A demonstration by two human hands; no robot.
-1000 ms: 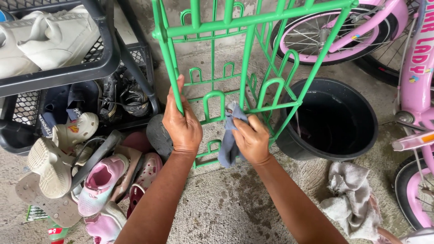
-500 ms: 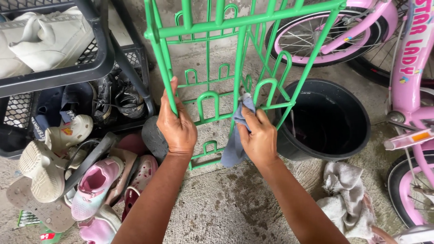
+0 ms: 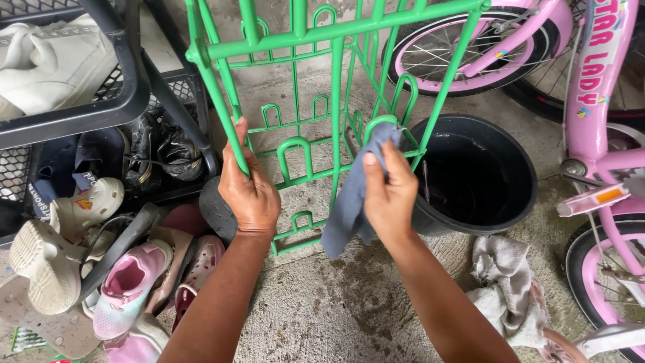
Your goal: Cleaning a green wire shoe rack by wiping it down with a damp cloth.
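The left hand [image 3: 250,195] is wrapping its fingers tight round an upright bar of the green tubular metal rack [image 3: 316,134], which is standing tilted on the concrete floor [image 3: 336,316]; it looks light and stiff, best gripped by its posts. The right hand [image 3: 390,195] is pinching a soft, limp grey-blue cloth [image 3: 349,202] against a loop. Just beside, the round black plastic bucket [image 3: 510,168] is showing only a dark interior.

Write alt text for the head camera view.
A person's left hand grips a leg of a green metal rack while the right hand presses a blue-grey cloth against one of its loops. A black bucket stands right, a pile of shoes left, a pink bicycle behind.
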